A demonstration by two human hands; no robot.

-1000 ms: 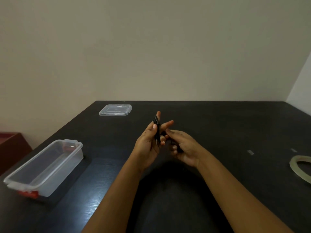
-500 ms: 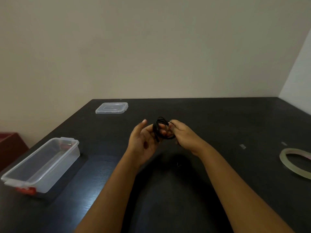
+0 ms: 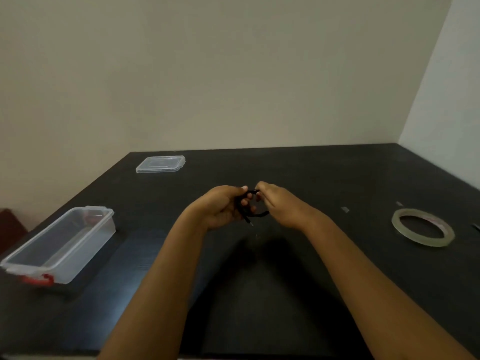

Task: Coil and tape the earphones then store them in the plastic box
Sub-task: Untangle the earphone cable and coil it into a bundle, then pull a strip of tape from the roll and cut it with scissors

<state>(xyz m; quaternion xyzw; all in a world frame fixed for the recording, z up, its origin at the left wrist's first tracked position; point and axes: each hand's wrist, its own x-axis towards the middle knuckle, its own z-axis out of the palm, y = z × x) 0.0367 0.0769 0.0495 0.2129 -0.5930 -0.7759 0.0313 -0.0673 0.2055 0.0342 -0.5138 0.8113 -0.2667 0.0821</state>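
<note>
Above the table (image 3: 324, 255), the left hand (image 3: 220, 207) and right hand (image 3: 280, 203) both curl tight around the black earphones (image 3: 250, 205), coil bunched between their fingertips, plug dangling below.

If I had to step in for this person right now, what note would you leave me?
Left hand: grips the coiled black earphones above the table.
Right hand: pinches the cord on the coil's other side; the plug end hangs loose below.
Plastic box: open, on the left, no earphones in it. A clear lid lies farther back.
Tape roll: flat on the table to the right, in neither hand.
Done: the cord looks mostly coiled.
Left: tuck in the loose end, tape the coil, put it in the box.
</note>
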